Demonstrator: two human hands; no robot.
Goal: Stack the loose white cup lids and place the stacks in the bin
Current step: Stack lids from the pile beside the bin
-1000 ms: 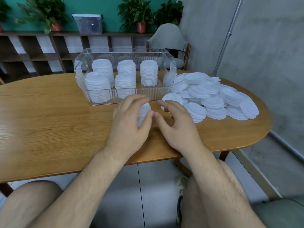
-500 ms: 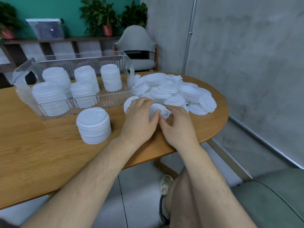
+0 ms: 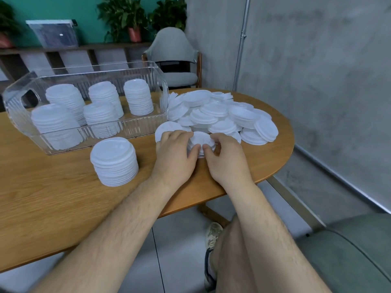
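**Between the two hands: a short stack of lids, held from both sides**

Item: short stack of lids (image 3: pixel 202 142); white, lying flat, its axis upright; rests on the table (image 3: pixel 53 197) at the near edge of the loose pile.

Grip: left hand (image 3: pixel 175 157) curled round the stack's left side, right hand (image 3: pixel 226 159) round its right side; the two thumbs almost meet on the near face; both hands clasp the stack, neither is released.

Just beyond the grip and to its right: the loose pile (image 3: pixel 222 115), unsorted, many lids overlapping and tilted; the right hand is the nearer to it.

Just beyond the left hand: a single lid (image 3: pixel 167 127), partly hidden by the fingers.

Left of the grip, near but apart: a tall finished stack (image 3: pixel 114 161) standing upright on the table outside the bin; the left hand is the nearer.

Beyond and left of the grip: the clear bin (image 3: pixel 163 89), five stacks already inside.

Judgement: the held stack looks too short to bin; further lids would likely come from beyond-right, and any transfer runs leftward, keeping the axis upright so the stack does not shear.
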